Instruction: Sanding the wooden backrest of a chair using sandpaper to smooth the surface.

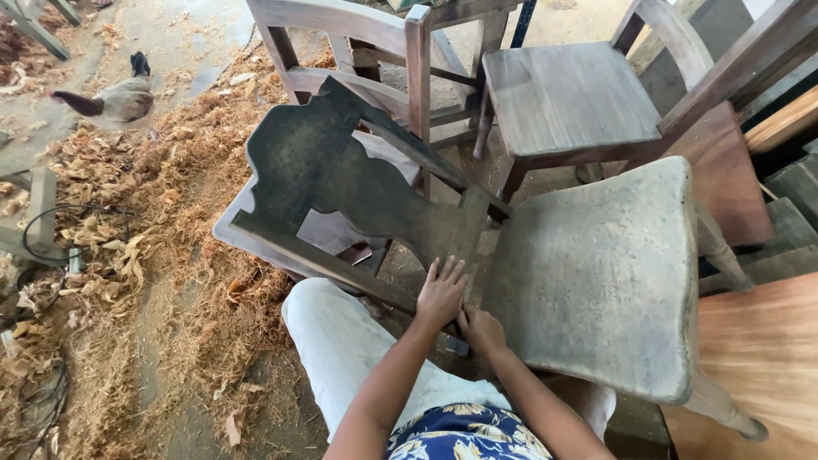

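Observation:
A dusty grey wooden chair lies tipped toward me, its carved back splat pointing left and its seat to the right. My left hand lies flat with fingers spread on the chair's back frame where it meets the seat. My right hand is curled just below it at the same joint, pressing on the wood; whether it holds something small I cannot tell. My knee in pale trousers is under the chair back.
Two more wooden chairs stand behind. Wood shavings cover the floor on the left, with a chicken walking there and a black cable. Reddish wooden boards lie at the right.

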